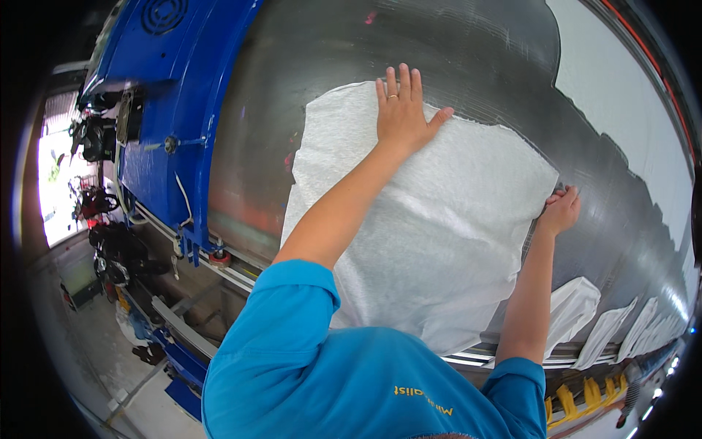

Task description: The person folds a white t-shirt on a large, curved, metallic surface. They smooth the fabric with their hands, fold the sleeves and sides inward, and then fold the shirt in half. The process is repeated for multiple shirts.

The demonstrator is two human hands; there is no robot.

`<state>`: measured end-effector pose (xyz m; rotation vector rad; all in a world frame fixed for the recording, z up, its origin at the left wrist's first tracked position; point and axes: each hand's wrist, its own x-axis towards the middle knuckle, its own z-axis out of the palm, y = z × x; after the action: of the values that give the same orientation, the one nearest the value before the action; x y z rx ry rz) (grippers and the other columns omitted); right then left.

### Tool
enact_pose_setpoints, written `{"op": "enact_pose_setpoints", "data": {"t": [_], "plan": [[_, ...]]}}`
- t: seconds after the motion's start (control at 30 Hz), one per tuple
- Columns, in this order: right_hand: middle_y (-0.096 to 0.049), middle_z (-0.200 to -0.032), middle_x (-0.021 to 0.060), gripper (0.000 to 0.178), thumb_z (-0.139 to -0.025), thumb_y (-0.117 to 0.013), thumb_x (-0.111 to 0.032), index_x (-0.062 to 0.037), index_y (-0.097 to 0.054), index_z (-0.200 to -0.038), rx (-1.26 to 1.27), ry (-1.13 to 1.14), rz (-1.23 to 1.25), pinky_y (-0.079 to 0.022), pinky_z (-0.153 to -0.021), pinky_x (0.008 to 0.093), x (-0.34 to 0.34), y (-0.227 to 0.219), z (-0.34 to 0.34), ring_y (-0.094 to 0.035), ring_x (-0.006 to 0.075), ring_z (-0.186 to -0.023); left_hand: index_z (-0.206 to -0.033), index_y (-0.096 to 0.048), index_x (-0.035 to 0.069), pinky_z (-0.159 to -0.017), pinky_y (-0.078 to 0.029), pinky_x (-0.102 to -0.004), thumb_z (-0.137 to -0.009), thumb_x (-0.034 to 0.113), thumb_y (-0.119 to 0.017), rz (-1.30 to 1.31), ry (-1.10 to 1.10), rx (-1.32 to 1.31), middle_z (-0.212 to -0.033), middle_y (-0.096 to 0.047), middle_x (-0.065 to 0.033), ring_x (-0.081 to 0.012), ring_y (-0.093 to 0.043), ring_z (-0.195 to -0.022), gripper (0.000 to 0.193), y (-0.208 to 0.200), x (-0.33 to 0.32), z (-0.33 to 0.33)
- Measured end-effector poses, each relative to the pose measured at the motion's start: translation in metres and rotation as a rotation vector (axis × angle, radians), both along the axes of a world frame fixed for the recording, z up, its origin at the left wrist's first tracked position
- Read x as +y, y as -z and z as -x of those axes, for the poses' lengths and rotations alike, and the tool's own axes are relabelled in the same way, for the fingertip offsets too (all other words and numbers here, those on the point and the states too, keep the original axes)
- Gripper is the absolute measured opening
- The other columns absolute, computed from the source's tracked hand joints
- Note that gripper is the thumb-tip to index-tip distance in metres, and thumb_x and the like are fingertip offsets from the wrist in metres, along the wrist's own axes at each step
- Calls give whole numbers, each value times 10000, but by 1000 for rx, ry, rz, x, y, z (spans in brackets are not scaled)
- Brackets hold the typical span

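A large whitish-grey sheet, like a thin hide (439,212), lies on a dark, smooth metal surface (468,51), with its near part hanging toward me. My left hand (406,117) rests flat on its far edge, fingers stretched out past the rim and a ring on one finger. At the sheet's right corner, my right hand (561,211) is closed, its fingers curled. A small dark bit shows by those fingertips, too little of it to name. Some creases run across the sheet's middle.
A blue machine housing (172,95) stands at the left, with a rail (234,278) along the near edge. More white sheets (574,311) hang over the near edge at right, and another pale sheet (614,88) lies at the far right. Motorcycles (117,252) stand beyond, at left.
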<state>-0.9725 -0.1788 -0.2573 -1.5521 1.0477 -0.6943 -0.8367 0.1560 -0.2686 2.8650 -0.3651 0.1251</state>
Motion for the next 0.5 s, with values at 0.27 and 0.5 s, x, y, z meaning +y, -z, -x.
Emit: {"op": "enact_pose_setpoints", "data": {"t": [0.27,0.5], "plan": [[-580,-749,59,308,-1017,-557,-266,30,-641,-1012,-40,-6,-65,-387,-471,255,-2,2,4,-489,106,-534,-1619,-271,99,-1271,-59,-518,-1012,663,-395,-16,181,61,-1680,-216,-194,-329,-127,-1578,838,-12,73,23],[-582,-697,41,355,-1050,-545,-315,29,-630,-1022,-27,-19,-4,-380,-443,230,0,2,4,-502,77,-493,-1531,-422,32,-1222,-251,-504,-1037,488,-494,-74,-72,-135,-1577,-407,-222,-362,-347,-1487,676,-16,183,31]]}}
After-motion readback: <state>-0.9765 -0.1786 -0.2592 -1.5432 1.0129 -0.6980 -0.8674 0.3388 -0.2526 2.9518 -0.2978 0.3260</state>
